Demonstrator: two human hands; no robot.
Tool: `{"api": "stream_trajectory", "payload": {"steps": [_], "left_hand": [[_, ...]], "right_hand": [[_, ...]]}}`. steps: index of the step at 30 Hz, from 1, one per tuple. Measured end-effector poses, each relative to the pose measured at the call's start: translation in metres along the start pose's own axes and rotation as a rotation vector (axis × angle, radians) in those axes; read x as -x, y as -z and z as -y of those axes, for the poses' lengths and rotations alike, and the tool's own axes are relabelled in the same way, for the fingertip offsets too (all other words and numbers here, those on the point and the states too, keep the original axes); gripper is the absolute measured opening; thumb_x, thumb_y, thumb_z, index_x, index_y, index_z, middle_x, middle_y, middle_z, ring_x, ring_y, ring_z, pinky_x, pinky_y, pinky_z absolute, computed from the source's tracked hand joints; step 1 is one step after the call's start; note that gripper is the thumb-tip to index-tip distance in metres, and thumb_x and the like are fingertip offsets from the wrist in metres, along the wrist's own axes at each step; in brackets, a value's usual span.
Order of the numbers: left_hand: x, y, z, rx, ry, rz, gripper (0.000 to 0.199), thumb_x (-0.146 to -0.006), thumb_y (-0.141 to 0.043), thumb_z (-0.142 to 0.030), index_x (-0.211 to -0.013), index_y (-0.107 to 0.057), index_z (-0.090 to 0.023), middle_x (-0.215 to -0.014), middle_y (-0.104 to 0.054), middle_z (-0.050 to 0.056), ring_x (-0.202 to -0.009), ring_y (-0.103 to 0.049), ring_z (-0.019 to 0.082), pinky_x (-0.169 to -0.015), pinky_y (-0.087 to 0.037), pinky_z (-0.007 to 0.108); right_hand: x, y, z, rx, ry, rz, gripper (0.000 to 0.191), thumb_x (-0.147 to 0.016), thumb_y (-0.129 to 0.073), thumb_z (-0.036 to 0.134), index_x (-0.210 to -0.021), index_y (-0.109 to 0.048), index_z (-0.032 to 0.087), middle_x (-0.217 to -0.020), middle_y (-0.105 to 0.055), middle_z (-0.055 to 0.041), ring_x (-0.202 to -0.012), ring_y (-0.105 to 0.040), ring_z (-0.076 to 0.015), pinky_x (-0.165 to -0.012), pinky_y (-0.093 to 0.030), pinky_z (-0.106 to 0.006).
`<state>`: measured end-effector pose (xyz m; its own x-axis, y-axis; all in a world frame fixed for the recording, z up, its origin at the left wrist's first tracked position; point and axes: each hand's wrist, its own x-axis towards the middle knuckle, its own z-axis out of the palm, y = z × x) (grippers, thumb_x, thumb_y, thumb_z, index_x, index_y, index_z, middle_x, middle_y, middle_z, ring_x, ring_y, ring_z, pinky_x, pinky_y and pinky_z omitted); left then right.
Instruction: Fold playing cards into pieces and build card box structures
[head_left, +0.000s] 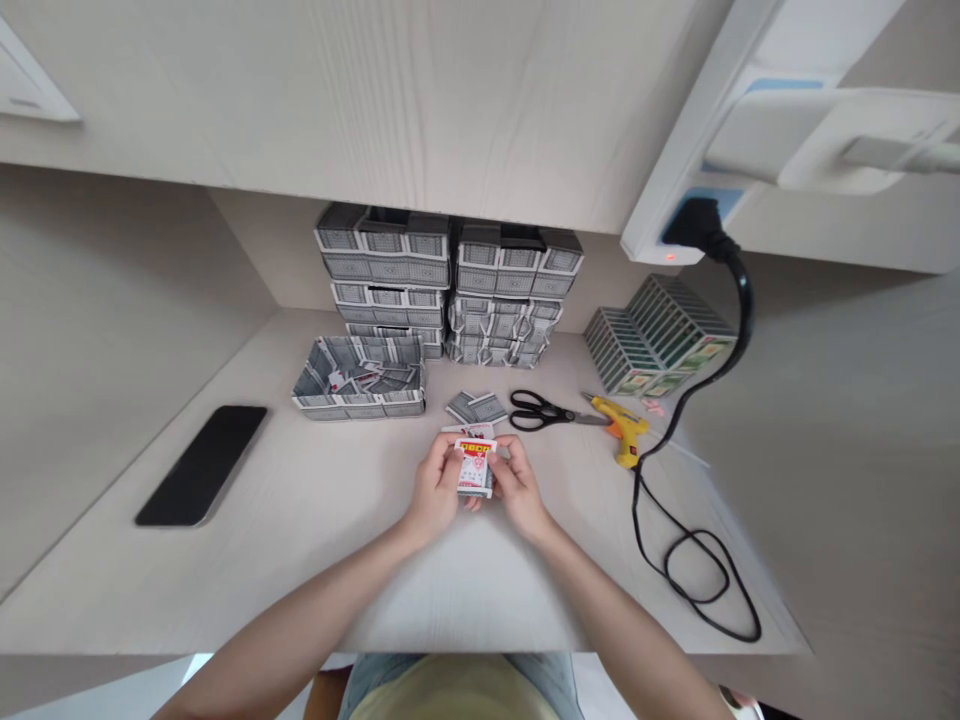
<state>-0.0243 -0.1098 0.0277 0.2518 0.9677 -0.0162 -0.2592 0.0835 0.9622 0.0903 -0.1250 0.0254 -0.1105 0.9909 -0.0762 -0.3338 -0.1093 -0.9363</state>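
Observation:
Between my two hands, over the middle of the desk, is a small stack of playing cards (475, 470) with a red-and-yellow printed card on top. My left hand (437, 482) grips its left side, thumb on the face. On the right side my right hand (519, 487) holds it the same way, fingers curled beneath. A white card with red print (480, 430) lies just behind the stack, partly hidden by it. Farther back, several grey-backed cards (478, 407) rest loose on the desk. Black-handled scissors (538, 410) lie to their right.
An open box made of cards (360, 408) holds loose folded cards. Stacked card-built boxes (390, 260) stand behind it. To the right are a yellow glue gun (624, 425), its black cord (690, 540) and green-white card boxes (652, 340). A black phone (202, 465) lies left; a shelf overhangs.

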Motion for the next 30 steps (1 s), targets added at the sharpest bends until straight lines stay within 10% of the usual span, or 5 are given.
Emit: {"api": "stream_trajectory", "payload": {"steps": [20,30], "left_hand": [[0.003,0.001,-0.001,0.075,0.007,0.037,0.017,-0.078,-0.042,-0.037,-0.082,-0.040,-0.021,-0.043,-0.046,-0.008,-0.029,-0.045,0.010,-0.032,-0.036,0.022],[0.000,0.007,-0.001,-0.413,-0.063,-0.043,0.025,-0.081,-0.042,-0.041,-0.075,-0.049,-0.017,-0.049,-0.053,-0.004,-0.040,-0.049,0.010,-0.042,-0.036,0.021]], "right_hand": [[0.004,-0.001,-0.001,-0.002,0.021,0.041,0.021,-0.078,-0.050,0.042,-0.079,-0.040,0.023,-0.053,-0.057,0.0063,-0.037,-0.054,-0.0137,-0.036,-0.044,-0.027],[0.006,0.009,0.003,0.049,0.064,0.097,0.027,-0.076,-0.054,0.040,-0.093,-0.042,0.023,-0.059,-0.059,0.0040,-0.045,-0.058,-0.0140,-0.037,-0.045,-0.023]]}}
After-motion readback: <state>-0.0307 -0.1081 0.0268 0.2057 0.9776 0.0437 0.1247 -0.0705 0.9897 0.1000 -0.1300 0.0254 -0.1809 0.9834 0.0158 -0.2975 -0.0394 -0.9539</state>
